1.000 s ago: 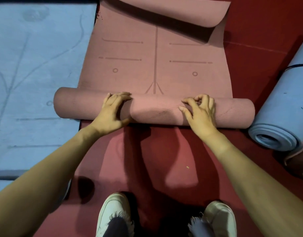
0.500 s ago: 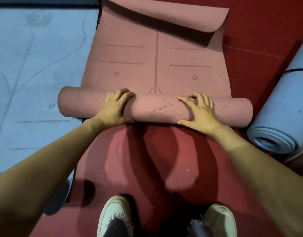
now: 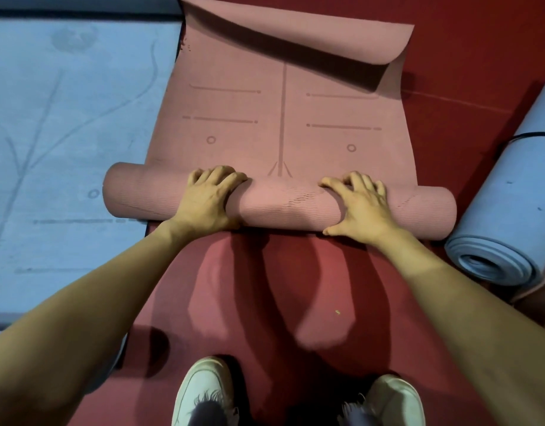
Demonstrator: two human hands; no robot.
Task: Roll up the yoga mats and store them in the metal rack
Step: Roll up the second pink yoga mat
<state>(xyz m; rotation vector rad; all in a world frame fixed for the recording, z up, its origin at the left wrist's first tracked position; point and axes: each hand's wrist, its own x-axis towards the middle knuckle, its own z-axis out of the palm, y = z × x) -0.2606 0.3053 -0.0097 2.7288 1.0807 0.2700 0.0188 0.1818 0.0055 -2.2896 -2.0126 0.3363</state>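
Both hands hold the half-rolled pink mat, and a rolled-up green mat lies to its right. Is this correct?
Not green: the head view shows the rolled-up mat is blue. The left hand and right hand do hold the half-rolled pink mat.

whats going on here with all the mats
A person is bent over a pink yoga mat on a red floor, rolling it up away from themselves. The left hand and right hand both curve over the rolled part. A stretch of the mat lies flat ahead, not yet rolled, with its far end curled over. A rolled blue mat lies to the right and a flat blue mat to the left. No rack is in view.
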